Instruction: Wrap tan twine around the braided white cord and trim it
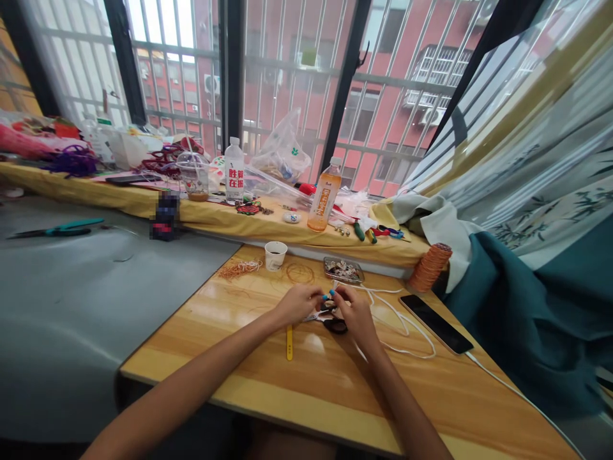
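Note:
My left hand (302,303) and my right hand (353,310) meet over the wooden table (230,358), fingertips pinched close together. What they pinch is too small to make out. Black-handled scissors (336,326) lie just below the hands, partly covered by them. Beside my left wrist lies a yellow strip-shaped tool (289,344). A clear tray of small pieces (343,269) sits just beyond my right hand. White cord (402,314) loops over the table right of that hand.
A paper cup (275,257), cut orange threads (237,271) and a coil of thread (300,274) lie farther back. At right are a phone (435,324) and an orange thread spool (430,268). Bottles, including an orange drink (325,195), line the cluttered windowsill.

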